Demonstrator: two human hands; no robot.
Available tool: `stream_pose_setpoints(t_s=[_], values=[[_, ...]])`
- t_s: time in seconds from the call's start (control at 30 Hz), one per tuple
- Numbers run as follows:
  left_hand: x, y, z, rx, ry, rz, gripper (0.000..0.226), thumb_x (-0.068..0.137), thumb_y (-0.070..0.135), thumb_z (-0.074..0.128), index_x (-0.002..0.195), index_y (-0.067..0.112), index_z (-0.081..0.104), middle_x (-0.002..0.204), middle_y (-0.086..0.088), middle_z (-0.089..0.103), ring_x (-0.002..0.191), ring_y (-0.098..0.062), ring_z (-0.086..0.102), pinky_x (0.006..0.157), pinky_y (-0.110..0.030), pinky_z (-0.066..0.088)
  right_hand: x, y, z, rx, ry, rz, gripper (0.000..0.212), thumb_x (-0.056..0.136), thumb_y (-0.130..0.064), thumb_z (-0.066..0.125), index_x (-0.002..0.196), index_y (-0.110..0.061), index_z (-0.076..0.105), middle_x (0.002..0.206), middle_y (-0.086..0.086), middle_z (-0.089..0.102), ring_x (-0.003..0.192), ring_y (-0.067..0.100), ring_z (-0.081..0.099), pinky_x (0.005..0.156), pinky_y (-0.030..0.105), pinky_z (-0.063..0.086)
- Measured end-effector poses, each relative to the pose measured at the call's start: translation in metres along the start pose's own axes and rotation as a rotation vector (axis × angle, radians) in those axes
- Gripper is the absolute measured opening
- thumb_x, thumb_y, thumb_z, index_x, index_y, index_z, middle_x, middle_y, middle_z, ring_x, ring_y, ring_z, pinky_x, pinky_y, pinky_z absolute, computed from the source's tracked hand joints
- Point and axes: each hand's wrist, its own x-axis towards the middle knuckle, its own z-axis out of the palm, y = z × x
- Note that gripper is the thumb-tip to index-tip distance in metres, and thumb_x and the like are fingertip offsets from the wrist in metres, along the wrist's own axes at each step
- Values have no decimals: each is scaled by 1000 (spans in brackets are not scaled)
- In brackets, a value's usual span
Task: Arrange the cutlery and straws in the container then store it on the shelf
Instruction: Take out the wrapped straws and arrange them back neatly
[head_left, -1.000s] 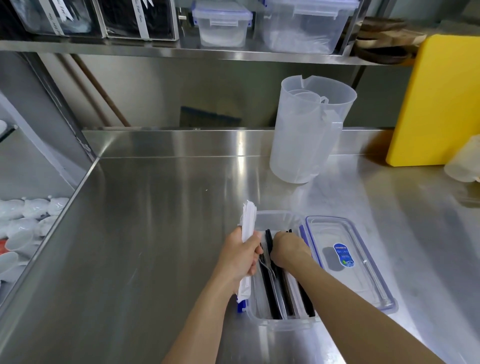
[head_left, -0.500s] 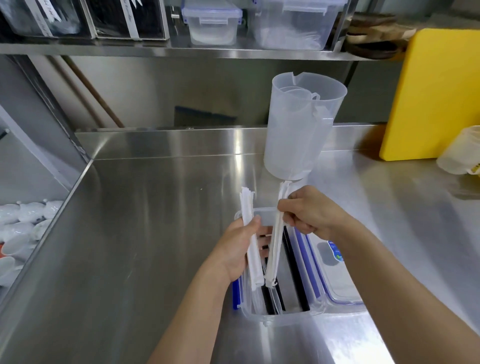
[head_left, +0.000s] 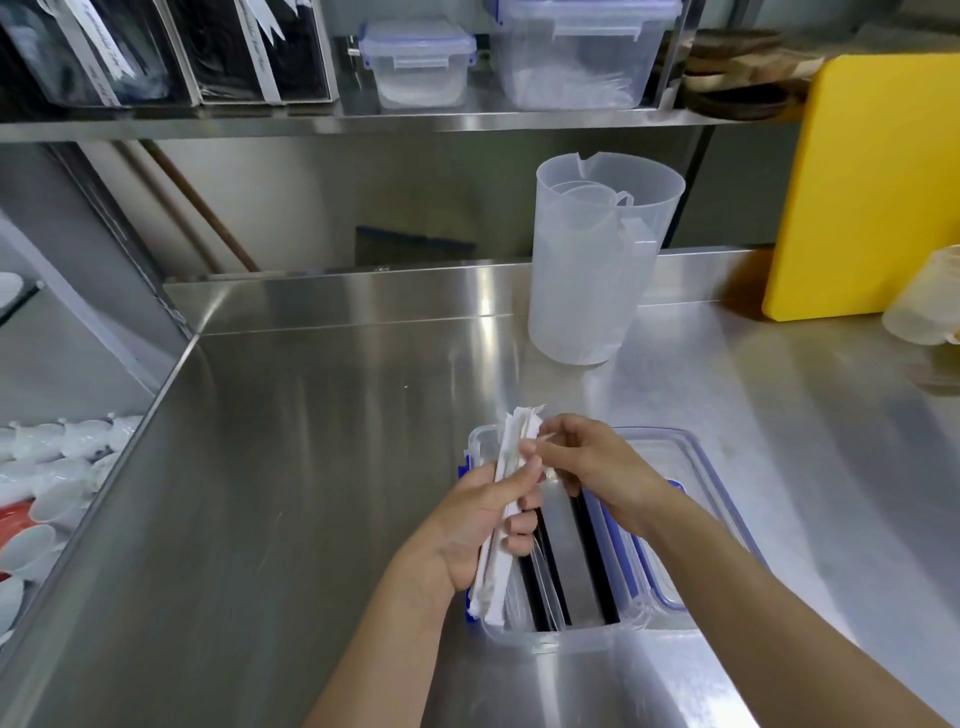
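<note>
A clear plastic container (head_left: 566, 635) with blue clips sits on the steel counter near its front edge. Black cutlery (head_left: 597, 561) lies lengthwise inside it. My left hand (head_left: 467, 525) grips a bundle of paper-wrapped straws (head_left: 506, 499) over the container's left side, tilted with the top ends away from me. My right hand (head_left: 592, 462) reaches across the container and pinches the bundle near its top. The container's clear lid (head_left: 691, 467) lies just to the right, partly hidden by my right forearm.
A translucent jug (head_left: 597, 260) stands at the back of the steel counter (head_left: 311, 467). A yellow cutting board (head_left: 872, 182) leans at the right. The shelf (head_left: 363, 124) above holds several plastic boxes. White cups (head_left: 47, 483) lie below at the left.
My right hand lifted a wrapped straw out of the container, then brought it left to the bundle in my left hand. Both hands now hold the bundle together.
</note>
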Motion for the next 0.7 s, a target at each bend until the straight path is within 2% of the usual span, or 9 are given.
stream_pose_setpoints(t_s=[0.07, 0.1, 0.17, 0.27, 0.33, 0.4, 0.5, 0.63, 0.7], values=[[-1, -4, 3, -6, -48, -28, 22, 75, 29, 71, 81, 15, 54, 54, 6, 42, 38, -3, 34, 33, -14, 30, 0, 4, 3, 88, -5, -42, 22, 86, -25, 63, 108, -21, 63, 80, -5, 61, 72, 10, 54, 67, 25, 42], [-1, -6, 6, -13, -62, -42, 21, 75, 27, 72, 81, 15, 55, 54, 5, 44, 38, -3, 35, 34, -14, 32, 0, 6, 4, 133, -19, -66, 23, 88, -25, 60, 112, -25, 62, 87, -5, 61, 80, 9, 56, 74, 24, 44], [-1, -11, 11, -24, -56, -61, 15, 78, 22, 70, 79, 16, 56, 55, 4, 49, 38, -4, 38, 35, -16, 35, -1, 9, 7, 160, -69, -85, 19, 91, -24, 56, 106, -28, 66, 96, -7, 65, 89, 7, 58, 83, 22, 46], [1, -14, 15, -42, -4, -47, 12, 85, 15, 62, 77, 15, 54, 51, 5, 47, 37, -4, 38, 33, -15, 32, -5, 11, 10, 140, -129, -76, 18, 88, -32, 57, 99, -27, 70, 96, -14, 70, 96, 5, 61, 86, 16, 47], [2, -11, 15, -102, 43, 12, 11, 81, 14, 64, 81, 13, 52, 48, 6, 43, 36, -3, 35, 32, -14, 28, -4, 12, 10, 227, -106, -80, 38, 78, -45, 57, 111, -28, 64, 108, -9, 66, 105, 8, 58, 92, 22, 44], [3, -5, 11, -222, 137, 114, 16, 76, 17, 65, 80, 13, 51, 48, 6, 41, 34, -2, 34, 30, -13, 27, -2, 14, 8, 385, 8, -39, 49, 75, -48, 55, 117, -22, 56, 112, 1, 63, 106, 14, 58, 86, 25, 44], [7, 8, 9, -402, 305, 353, 14, 83, 18, 62, 78, 15, 50, 48, 7, 42, 35, -3, 35, 32, -15, 32, -4, 20, 9, 738, 143, 151, 49, 91, -46, 45, 119, -6, 52, 106, 11, 65, 100, 21, 62, 79, 28, 48], [13, 15, 17, -470, 483, 592, 25, 88, 20, 61, 66, 15, 49, 50, 6, 42, 39, -8, 39, 39, -20, 40, -18, 26, 32, 1022, 121, 300, 57, 92, -52, 40, 119, -2, 51, 113, 17, 63, 106, 27, 60, 80, 34, 48], [16, 8, 29, -473, 525, 616, 28, 88, 20, 61, 64, 15, 48, 51, 5, 42, 40, -9, 41, 41, -22, 42, -21, 22, 43, 1116, 111, 295, 52, 91, -51, 43, 107, -3, 56, 101, 13, 68, 97, 28, 65, 79, 35, 50]])
